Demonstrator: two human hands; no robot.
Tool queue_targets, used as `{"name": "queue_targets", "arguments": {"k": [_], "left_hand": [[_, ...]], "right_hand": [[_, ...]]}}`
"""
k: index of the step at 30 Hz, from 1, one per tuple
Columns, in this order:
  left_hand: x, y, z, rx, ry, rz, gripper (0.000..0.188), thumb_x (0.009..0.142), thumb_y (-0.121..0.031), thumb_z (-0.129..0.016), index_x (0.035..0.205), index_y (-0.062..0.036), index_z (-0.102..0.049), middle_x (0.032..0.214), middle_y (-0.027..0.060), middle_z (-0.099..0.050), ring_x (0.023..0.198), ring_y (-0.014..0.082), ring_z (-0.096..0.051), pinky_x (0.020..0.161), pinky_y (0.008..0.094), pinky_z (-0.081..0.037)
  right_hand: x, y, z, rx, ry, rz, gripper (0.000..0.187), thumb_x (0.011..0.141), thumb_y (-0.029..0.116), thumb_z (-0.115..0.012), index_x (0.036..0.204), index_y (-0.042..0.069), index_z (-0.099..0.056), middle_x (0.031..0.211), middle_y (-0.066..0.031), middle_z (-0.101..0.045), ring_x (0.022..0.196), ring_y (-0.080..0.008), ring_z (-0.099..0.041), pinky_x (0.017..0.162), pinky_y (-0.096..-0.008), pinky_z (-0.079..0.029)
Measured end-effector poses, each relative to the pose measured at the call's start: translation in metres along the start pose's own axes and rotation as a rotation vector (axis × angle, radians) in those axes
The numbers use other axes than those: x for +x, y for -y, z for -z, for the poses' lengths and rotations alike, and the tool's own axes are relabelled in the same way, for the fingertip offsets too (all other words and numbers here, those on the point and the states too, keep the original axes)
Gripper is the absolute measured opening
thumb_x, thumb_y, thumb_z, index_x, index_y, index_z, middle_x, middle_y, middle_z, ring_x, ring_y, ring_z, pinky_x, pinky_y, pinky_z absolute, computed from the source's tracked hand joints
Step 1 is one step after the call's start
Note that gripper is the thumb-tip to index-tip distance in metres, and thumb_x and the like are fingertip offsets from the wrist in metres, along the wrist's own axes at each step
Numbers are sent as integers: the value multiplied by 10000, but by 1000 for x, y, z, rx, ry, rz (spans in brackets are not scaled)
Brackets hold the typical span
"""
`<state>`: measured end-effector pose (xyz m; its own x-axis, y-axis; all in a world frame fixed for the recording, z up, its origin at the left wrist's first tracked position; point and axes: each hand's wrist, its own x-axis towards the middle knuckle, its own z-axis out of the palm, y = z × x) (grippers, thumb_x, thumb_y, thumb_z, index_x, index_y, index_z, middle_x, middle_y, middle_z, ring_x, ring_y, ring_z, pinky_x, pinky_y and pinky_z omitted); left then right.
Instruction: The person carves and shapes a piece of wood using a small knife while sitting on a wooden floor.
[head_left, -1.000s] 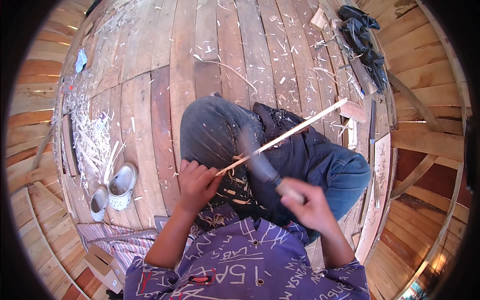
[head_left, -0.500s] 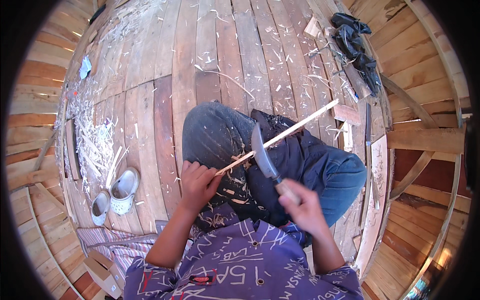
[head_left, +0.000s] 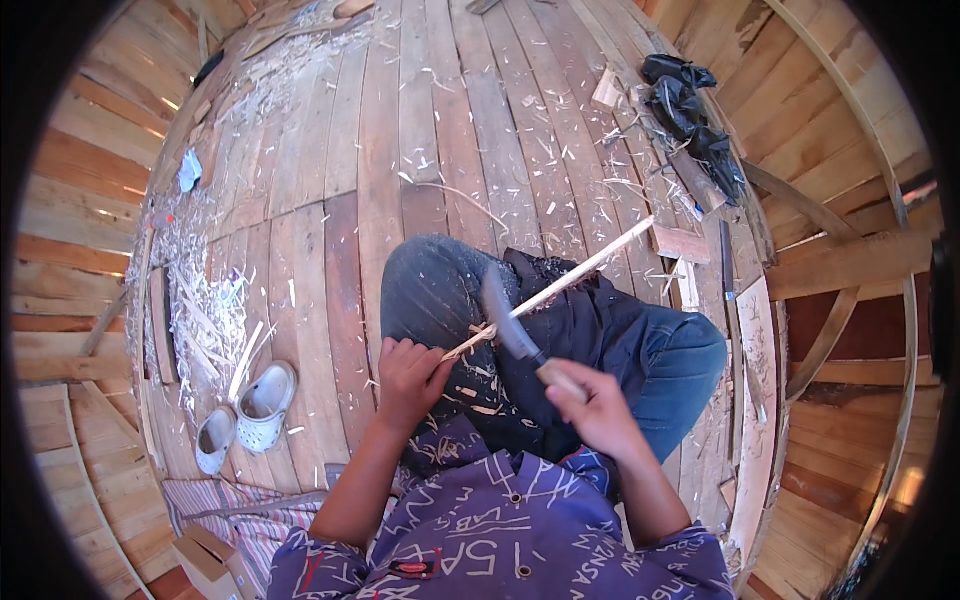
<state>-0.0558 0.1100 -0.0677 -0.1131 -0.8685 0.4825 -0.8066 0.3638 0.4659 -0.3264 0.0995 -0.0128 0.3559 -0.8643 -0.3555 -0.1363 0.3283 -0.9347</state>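
A long pale wooden stick (head_left: 590, 265) slants across my lap, its far end up to the right. My left hand (head_left: 412, 380) is closed on the near end by my left knee. In my right hand (head_left: 600, 412) is the wooden handle of a curved knife (head_left: 515, 335), a sickle-like blade slightly smeared by motion. The blade crosses the stick at its lower part, close to my left hand. Small curled shavings (head_left: 484, 334) cling to the stick at the blade and lie on my dark trousers (head_left: 430, 290).
Shavings litter the plank floor (head_left: 400, 120), heaped at the left (head_left: 215, 310). A pair of pale clogs (head_left: 265, 408) stands left, near a striped cloth (head_left: 245, 500) and a cardboard box (head_left: 212, 560). Right are black plastic bags (head_left: 690, 110), a wood block (head_left: 680, 243) and a long board (head_left: 752, 400).
The knife has slid down the stick toward my left hand, my right hand moving slightly left and down. The whole view has shifted a little. Both hands keep their grip.
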Motion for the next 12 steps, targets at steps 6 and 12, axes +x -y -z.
{"name": "queue_targets", "arguments": {"k": [6,12], "left_hand": [[-5,-3,-1,23,-16,-34,170,736,-119,-764,774,-73,-605,629,37,-493,602,232,-467,615,379,-313],[-8,-3,8,45,-59,-64,153,754,-130,-749,767,-72,-608,630,43,-500,605,238,-470,618,386,-315]], "right_hand": [[-3,-2,-17,-83,-178,189,326,926,159,-646,1194,-23,-610,895,-24,-670,751,-113,-608,692,-265,-499],[-16,-6,-24,-260,-418,250,287,907,142,-639,1156,0,-630,989,-171,-705,897,-168,-691,776,-309,-517]]}}
